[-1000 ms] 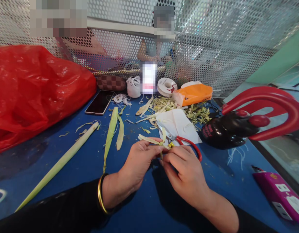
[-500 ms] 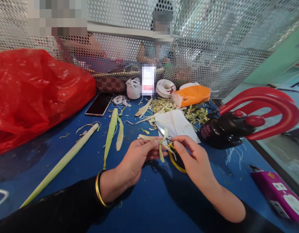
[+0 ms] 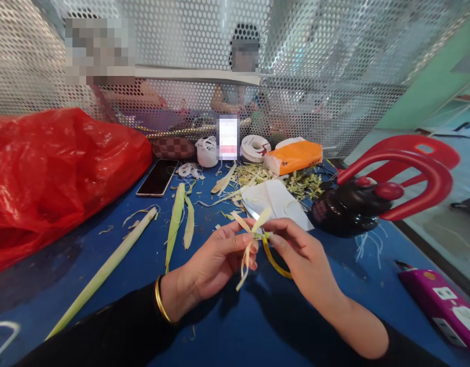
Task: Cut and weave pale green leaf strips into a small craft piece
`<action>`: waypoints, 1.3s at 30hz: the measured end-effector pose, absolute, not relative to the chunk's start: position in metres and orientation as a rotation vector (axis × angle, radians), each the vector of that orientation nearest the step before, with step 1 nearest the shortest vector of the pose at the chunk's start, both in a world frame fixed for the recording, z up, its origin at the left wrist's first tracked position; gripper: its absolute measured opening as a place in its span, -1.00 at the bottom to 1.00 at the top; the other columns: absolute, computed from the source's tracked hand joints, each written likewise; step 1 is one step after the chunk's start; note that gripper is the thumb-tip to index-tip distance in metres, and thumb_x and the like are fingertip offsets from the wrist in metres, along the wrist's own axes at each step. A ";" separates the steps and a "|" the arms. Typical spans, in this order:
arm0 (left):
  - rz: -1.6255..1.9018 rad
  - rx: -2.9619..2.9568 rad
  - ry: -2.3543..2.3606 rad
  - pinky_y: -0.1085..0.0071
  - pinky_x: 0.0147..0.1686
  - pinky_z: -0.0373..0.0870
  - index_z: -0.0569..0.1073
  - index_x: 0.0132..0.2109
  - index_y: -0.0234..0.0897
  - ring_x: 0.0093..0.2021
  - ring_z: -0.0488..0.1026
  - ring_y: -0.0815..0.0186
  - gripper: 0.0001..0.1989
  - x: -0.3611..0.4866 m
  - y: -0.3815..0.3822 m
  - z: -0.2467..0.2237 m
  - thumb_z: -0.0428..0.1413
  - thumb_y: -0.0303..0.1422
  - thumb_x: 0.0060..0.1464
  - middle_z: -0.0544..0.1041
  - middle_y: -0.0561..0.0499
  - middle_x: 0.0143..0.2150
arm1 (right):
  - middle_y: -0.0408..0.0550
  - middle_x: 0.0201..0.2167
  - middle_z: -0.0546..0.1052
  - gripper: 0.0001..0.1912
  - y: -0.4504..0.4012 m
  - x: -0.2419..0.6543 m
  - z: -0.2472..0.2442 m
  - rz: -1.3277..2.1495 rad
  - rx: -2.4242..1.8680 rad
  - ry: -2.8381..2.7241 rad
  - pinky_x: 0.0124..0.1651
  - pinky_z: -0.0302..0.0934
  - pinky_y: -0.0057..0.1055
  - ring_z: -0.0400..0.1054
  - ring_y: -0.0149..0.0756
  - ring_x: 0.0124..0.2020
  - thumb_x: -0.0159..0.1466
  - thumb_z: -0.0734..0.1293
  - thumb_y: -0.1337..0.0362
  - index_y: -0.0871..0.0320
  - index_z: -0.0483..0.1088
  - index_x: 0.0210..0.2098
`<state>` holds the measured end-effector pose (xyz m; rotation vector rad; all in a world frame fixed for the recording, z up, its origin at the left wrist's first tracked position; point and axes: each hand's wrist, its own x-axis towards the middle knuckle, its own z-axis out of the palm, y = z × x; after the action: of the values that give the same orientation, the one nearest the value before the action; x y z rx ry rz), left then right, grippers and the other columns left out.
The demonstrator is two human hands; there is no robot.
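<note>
Between thumb and fingers, my left hand (image 3: pixel 223 255) pinches a small knotted piece of pale leaf strips (image 3: pixel 260 220), its ends sticking out upward and down. My right hand (image 3: pixel 301 255) is closed at the right side of the same knot, thumb against fingertips on a short greenish end. Just beneath the hands lie scissors (image 3: pixel 277 266) with a yellow-rimmed handle, partly hidden by the right hand. Their blades rest by a white paper (image 3: pixel 275 199). Left of my hands are flat green leaf pieces (image 3: pixel 176 211) and a long pale stalk (image 3: pixel 108 270).
A red plastic bag (image 3: pixel 62 183) fills the left, with a phone (image 3: pixel 157 178) beside it. Leaf scraps (image 3: pixel 253 174), ribbon spools (image 3: pixel 255 148) and an orange tissue pack (image 3: pixel 296 157) line the back. Right are a black pot with red handle (image 3: pixel 345 209) and a purple power box (image 3: pixel 441 306).
The knotted leaf piece has been turned in my fingers, so its strips point differently. My right hand has moved in and now pinches its right end. The camera view has tilted slightly upward.
</note>
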<state>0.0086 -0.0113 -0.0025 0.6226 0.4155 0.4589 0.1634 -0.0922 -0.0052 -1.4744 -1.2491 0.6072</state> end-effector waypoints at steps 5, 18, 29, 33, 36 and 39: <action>0.422 0.576 0.355 0.51 -0.44 0.45 0.49 -0.28 -0.35 -0.62 0.34 0.52 -0.83 0.008 -0.012 -0.007 0.30 -0.41 -0.03 0.44 0.13 -0.55 | -0.12 -0.33 0.56 -0.91 -0.096 0.159 -0.002 0.746 -1.349 -1.304 -0.19 0.32 -0.39 0.44 -0.30 -0.28 0.25 0.34 0.28 0.09 0.50 -0.25; 0.453 0.589 0.477 0.56 -0.50 0.44 0.49 -0.39 -0.34 -0.67 0.35 0.53 -0.86 0.010 -0.013 -0.007 0.32 -0.47 -0.09 0.51 0.09 -0.61 | -0.14 -0.48 0.48 -0.82 -0.100 0.159 0.002 0.626 -1.452 -1.360 -0.32 0.23 -0.40 0.37 -0.32 -0.41 0.29 0.29 0.30 0.14 0.44 -0.44; 0.364 0.676 0.467 0.51 -0.50 0.43 0.52 -0.23 -0.31 -0.66 0.41 0.46 -0.79 0.008 -0.009 -0.013 0.30 -0.37 -0.06 0.54 0.06 -0.58 | -0.18 -0.53 0.40 -0.78 -0.093 0.161 -0.008 0.711 -1.448 -1.325 -0.41 0.13 -0.49 0.25 -0.38 -0.48 0.30 0.26 0.24 0.13 0.38 -0.47; 0.333 0.807 0.492 0.54 -0.49 0.38 0.48 -0.27 -0.32 -0.56 0.50 0.40 -0.79 0.008 -0.012 -0.011 0.28 -0.31 -0.03 0.59 0.00 -0.51 | -0.19 -0.55 0.37 -0.74 -0.093 0.161 -0.012 0.742 -1.486 -1.322 -0.44 0.11 -0.49 0.24 -0.38 -0.50 0.31 0.23 0.19 0.13 0.34 -0.49; 0.368 0.853 0.504 0.56 -0.46 0.35 0.46 -0.33 -0.33 -0.55 0.49 0.42 -0.81 0.009 -0.012 -0.010 0.26 -0.30 0.01 0.58 -0.01 -0.53 | -0.20 -0.56 0.34 -0.72 -0.094 0.162 -0.013 0.718 -1.545 -1.338 -0.45 0.07 -0.48 0.20 -0.38 -0.51 0.31 0.23 0.16 0.13 0.31 -0.50; 0.387 0.846 0.475 0.57 -0.48 0.31 0.46 -0.34 -0.33 -0.55 0.48 0.42 -0.81 0.009 -0.012 -0.010 0.26 -0.30 0.00 0.58 -0.01 -0.54 | -0.19 -0.55 0.34 -0.74 -0.093 0.164 -0.013 0.717 -1.576 -1.327 -0.44 0.07 -0.48 0.20 -0.37 -0.49 0.28 0.25 0.17 0.13 0.31 -0.50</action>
<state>0.0093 -0.0115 -0.0104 0.8458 0.4746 0.3872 0.1642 -0.0926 -0.0133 -1.5755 -1.3271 0.7168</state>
